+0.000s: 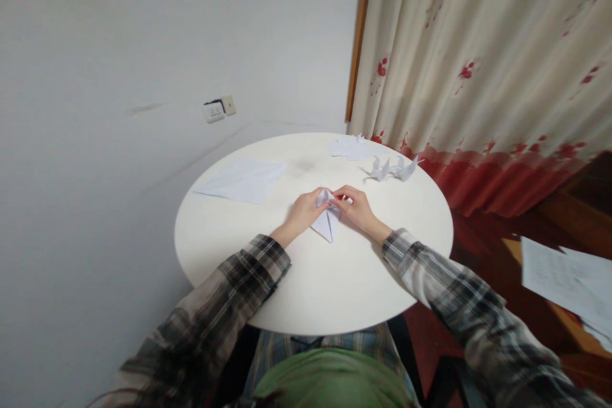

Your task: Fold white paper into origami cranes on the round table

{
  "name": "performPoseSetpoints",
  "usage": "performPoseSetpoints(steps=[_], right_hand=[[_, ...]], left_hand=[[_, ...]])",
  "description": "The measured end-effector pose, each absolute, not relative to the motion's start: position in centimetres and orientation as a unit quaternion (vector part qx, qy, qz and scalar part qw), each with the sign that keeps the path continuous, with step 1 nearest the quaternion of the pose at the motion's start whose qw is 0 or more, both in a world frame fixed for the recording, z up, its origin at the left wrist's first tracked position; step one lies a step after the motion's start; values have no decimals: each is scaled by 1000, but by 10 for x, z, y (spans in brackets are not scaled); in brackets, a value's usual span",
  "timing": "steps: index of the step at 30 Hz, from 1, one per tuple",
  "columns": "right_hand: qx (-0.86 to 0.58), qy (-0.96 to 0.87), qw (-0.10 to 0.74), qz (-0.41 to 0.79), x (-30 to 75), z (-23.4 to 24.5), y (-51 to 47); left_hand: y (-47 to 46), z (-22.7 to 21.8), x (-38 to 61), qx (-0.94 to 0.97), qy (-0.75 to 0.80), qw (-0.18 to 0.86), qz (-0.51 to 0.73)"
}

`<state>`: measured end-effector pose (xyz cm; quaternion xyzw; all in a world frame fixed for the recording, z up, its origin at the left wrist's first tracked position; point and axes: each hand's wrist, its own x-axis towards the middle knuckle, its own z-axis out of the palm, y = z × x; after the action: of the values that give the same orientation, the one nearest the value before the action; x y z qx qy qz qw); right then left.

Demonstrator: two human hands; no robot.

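Observation:
A partly folded white paper piece (pixel 326 223) lies at the middle of the round white table (pixel 310 287), its point toward me. My left hand (pixel 306 209) pinches its upper left flap. My right hand (pixel 356 207) pinches the upper right flap, fingers curled on the paper. Both hands meet at the top of the piece.
A flat white sheet (pixel 243 180) lies at the table's left. Folded paper cranes (pixel 394 169) and more folded paper (pixel 349 146) sit at the far right edge. A flowered curtain (pixel 478 76) hangs to the right; papers (pixel 564 280) rest on a wooden surface there. A wall socket (pixel 217 108) is behind.

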<state>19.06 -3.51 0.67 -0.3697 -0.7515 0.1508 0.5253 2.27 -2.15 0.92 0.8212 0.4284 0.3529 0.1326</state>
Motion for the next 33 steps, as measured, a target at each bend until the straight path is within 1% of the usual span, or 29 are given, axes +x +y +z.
performPoseSetpoints(steps=[7,13,18,25,33], right_hand=[[-357,-763,527,113,190,7,-37],[-351,-759,537,112,192,6,-35],[-346,-760,539,112,193,6,-34],[-360,-757,533,114,192,7,-35],[-364,-757,530,116,191,7,-36]], left_hand=[[-22,8,23,821,422,130,362],[-26,10,25,828,357,114,418],[-32,18,27,827,308,127,453],[-34,21,25,823,288,138,470],[-32,20,26,814,298,108,487]])
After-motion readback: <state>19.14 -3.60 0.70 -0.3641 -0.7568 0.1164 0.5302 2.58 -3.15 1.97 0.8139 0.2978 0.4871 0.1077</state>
